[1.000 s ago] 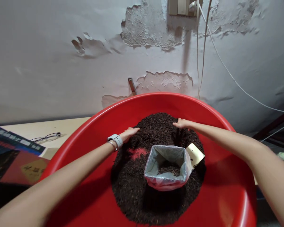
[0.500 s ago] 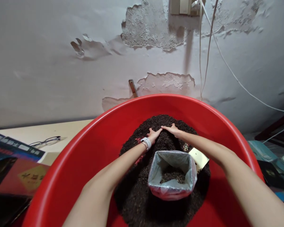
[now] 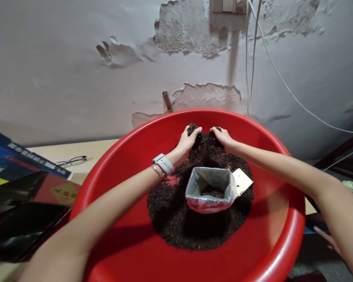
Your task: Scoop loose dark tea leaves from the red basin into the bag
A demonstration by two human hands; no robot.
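Note:
A large red tub (image 3: pixel 129 250) holds dark soil (image 3: pixel 170 219). Near its far side my left hand (image 3: pixel 188 138), with a watch at the wrist, is closed round a clump of soil. To its right my right hand (image 3: pixel 222 137) also grips soil, which falls below the fingers. The two hands are a short gap apart, above the heap. Nearer to me a square container (image 3: pixel 210 206) with a silvery inside and a pinkish outside stands on the soil, with some soil in it. A pale yellow card (image 3: pixel 241 181) leans at its right side.
Glasses (image 3: pixel 72 160) lie on a pale table (image 3: pixel 100 145) left of the tub, beside books and dark packages (image 3: pixel 26 231). White cables (image 3: pixel 276 70) hang down the peeling wall behind. At the lower right, part of another hand (image 3: pixel 326 237) shows.
Both hands have risen from the heap and moved apart, now with soil in them. The view has shifted, showing more of the tub's near side.

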